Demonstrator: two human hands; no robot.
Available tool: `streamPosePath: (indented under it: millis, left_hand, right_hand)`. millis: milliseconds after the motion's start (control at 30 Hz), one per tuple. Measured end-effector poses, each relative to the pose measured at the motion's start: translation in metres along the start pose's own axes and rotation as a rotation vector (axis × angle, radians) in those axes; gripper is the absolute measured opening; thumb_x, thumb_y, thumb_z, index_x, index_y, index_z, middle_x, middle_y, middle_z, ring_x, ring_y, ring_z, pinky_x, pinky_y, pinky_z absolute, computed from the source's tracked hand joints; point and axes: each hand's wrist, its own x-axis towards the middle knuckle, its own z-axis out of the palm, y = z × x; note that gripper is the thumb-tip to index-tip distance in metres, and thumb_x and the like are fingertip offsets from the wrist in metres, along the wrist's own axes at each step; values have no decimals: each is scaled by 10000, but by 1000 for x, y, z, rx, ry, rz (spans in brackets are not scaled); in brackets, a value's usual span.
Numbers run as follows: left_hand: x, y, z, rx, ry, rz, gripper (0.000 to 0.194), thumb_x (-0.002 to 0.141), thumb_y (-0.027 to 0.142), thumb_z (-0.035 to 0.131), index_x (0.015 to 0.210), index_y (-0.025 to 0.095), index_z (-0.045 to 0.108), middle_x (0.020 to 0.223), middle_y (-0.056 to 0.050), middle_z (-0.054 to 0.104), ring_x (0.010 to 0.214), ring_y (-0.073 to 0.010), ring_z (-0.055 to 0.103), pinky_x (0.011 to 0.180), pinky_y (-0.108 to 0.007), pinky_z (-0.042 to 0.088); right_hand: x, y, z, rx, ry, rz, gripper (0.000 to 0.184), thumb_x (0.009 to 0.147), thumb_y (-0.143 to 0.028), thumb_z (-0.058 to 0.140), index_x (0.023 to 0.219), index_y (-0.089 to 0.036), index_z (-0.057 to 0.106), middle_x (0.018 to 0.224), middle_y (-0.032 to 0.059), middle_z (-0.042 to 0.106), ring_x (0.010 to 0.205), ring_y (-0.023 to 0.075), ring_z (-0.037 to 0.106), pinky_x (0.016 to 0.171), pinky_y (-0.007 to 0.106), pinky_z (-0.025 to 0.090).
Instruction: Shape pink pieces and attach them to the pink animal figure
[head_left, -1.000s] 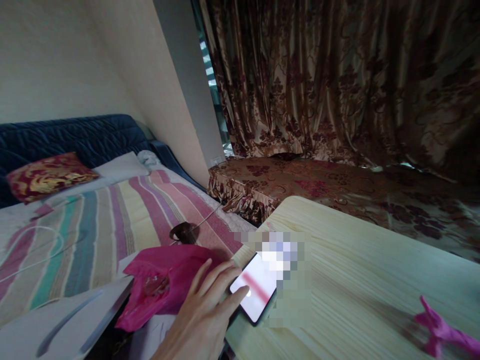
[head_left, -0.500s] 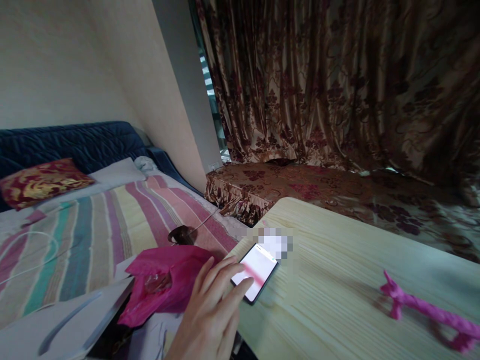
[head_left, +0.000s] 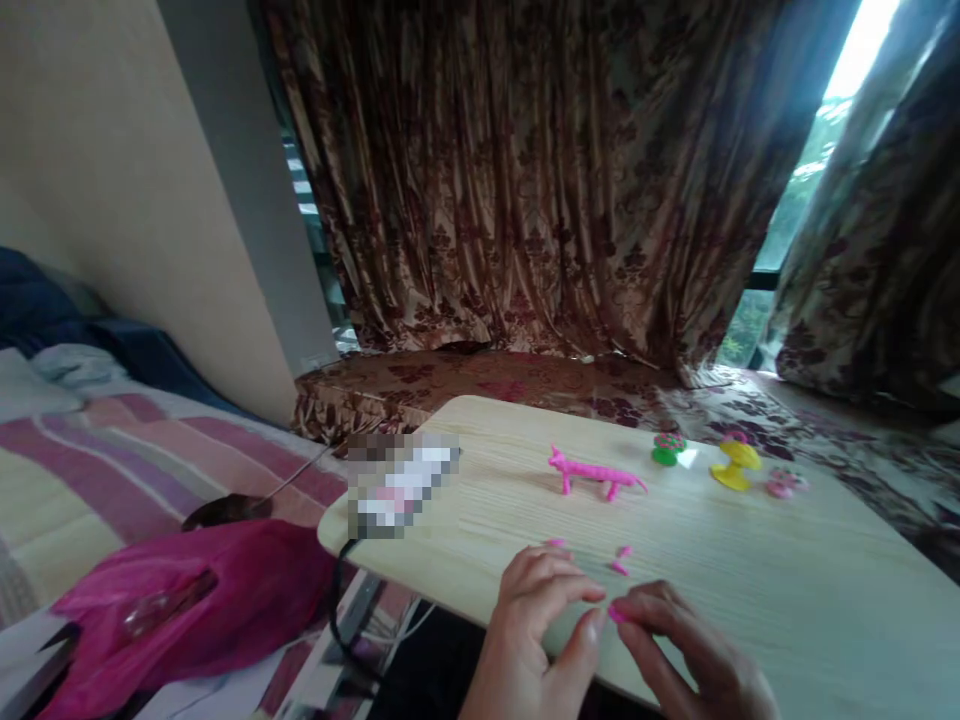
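My right hand (head_left: 694, 650) pinches a tiny pink piece of modelling clay (head_left: 616, 614) between thumb and forefinger. Facing it, my left hand (head_left: 534, 630) has its thumb and fingers curved apart with nothing between them, the fingertips close to the clay piece. Just beyond the hands, a few small pink bits (head_left: 620, 567) lie on the table. Farther back stands a long, four-legged pink animal figure (head_left: 598, 472) with pointed ears and a thin tail.
On the pale wooden table (head_left: 787, 600) stand a green figure with pink dots (head_left: 666, 452), a yellow figure (head_left: 737, 462) and a small pink one (head_left: 785, 482). A pixelated phone (head_left: 405, 490) with a black cable lies left. A pink plastic bag (head_left: 247, 580) sits beside the table.
The view has swung right. My left hand has left the phone and moved over the table's front edge. My right hand has come into view with a pink clay piece.
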Motion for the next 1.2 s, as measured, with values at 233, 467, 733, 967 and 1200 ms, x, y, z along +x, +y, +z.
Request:
streamPosePath:
  millis: [233,467,733,967,1200]
  left_hand:
    - [-16,39,4,-146,-20,-164,114,828,223,543,756,182,621,792,-23,609,827,-166,582,802,-275,449]
    - [-27,57,11,-190,-100,-225,186,846,306,507,757,186,619,749,-2,613,778,-162,566,759,-252,422]
    - [-23,48,20,-202,-98,-168,179,831,279,529,720,179,628,723,-2,619,757,-163,564,752,-255,422]
    - [-28,38,30,-146,-83,-120,196,864,263,493,803,181,661,829,-32,634,846,-173,588,805,-271,434]
    - [-31,21,31,-38,-33,-85,198,869,258,492,914,219,681,869,-31,636,888,-181,589,839,-303,444]
  right_hand:
    - [-15,-43,-11,109,127,-5,145,850,-136,535,926,-229,617,834,9,621,762,138,610,691,218,504]
    - [-34,-50,-22,64,224,10,62,853,-191,551,814,-209,595,759,-8,592,712,128,577,720,223,472]
    - [-38,-42,-23,62,216,33,61,861,-194,543,821,-208,588,772,-3,581,716,134,555,684,240,446]
    - [-44,-26,-24,-14,192,127,76,858,-188,521,800,-212,566,756,-6,560,711,136,543,671,241,434]
    - [-47,8,-36,-462,-83,256,235,871,-143,420,880,-219,642,856,32,599,802,162,574,734,263,424]
